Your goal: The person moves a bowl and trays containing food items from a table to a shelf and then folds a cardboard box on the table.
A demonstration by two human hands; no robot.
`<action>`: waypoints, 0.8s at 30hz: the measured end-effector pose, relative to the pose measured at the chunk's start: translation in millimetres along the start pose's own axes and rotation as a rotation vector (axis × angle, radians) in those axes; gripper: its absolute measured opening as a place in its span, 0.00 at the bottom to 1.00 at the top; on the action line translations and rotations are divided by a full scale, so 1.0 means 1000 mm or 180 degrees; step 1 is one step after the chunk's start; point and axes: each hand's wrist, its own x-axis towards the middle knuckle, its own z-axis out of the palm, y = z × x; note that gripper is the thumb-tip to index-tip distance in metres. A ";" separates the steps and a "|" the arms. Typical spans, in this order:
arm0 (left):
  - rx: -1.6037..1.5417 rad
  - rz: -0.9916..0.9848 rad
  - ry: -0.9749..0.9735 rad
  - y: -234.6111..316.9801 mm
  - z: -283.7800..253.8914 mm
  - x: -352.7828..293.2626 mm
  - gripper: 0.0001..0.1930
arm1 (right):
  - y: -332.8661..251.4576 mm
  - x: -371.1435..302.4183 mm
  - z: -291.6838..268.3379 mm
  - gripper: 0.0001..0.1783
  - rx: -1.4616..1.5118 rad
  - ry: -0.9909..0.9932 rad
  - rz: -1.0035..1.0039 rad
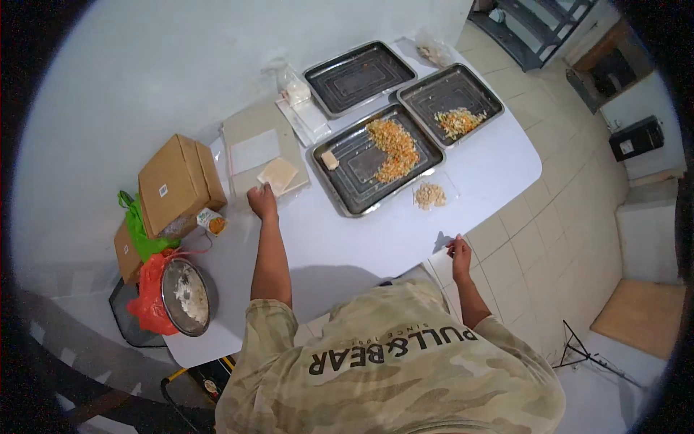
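Note:
My left hand is at the near edge of a small stack of square, pale spring roll wrappers. Its fingers are pinched on the wrapper's edge. Under the wrappers lies a flat board, with a white sheet beside them. My right hand hangs by the table's front edge, fingers loosely bent and apart, nothing visible in it. To the right, a dark metal tray bears a heap of chopped vegetable filling and one folded roll. Pale chopped pieces lie on clear plastic nearby.
Another tray holds more filling; a third tray stands by the wall. At left are a cardboard box, a carton-like pack, a green bag, and a metal bowl of white food in a red bag.

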 end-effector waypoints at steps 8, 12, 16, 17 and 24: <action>0.2661 -0.1125 -0.0209 0.024 0.096 0.037 0.47 | -0.059 0.181 -0.067 0.19 -0.0070 0.0452 -0.0296; 0.2669 -0.1226 0.0033 0.024 0.134 0.046 0.53 | -0.080 0.285 -0.075 0.18 -0.0996 0.0409 -0.1077; 0.2817 -0.1500 0.0082 0.069 0.177 0.036 0.56 | -0.070 0.348 -0.084 0.18 -0.1061 0.0317 -0.1172; 0.2604 -0.1592 0.0148 0.068 0.177 0.039 0.56 | -0.072 0.359 -0.080 0.18 -0.1121 0.0320 -0.1191; 0.2008 -0.1597 -0.0077 0.034 0.181 0.066 0.61 | -0.064 0.383 -0.063 0.14 -0.2086 0.0771 -0.1252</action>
